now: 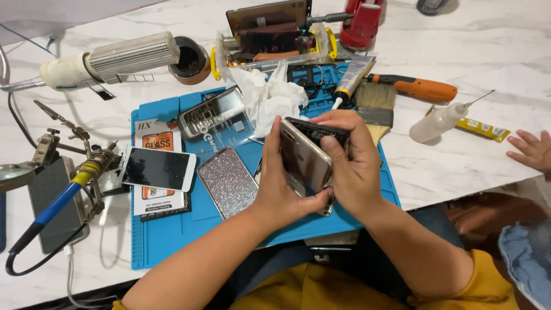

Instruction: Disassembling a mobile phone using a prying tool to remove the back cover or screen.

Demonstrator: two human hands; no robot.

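Both my hands hold a smartphone [303, 161] upright on its edge above a blue work mat [172, 229]. My left hand [276, 189] grips its near left side and lower edge. My right hand [353, 166] wraps the right side, fingers curled over the dark top edge. The phone's metallic back faces left. A glittery phone case [227, 181] lies on the mat just left of my left hand.
On the mat lie a white phone [156, 169] on a screen-protector box, a silver keypad frame [211, 112], crumpled tissue [270, 95] and a brush [376, 106]. A soldering iron [63, 195] stands left. A squeeze bottle [439, 121] and another person's small hand [532, 150] are right.
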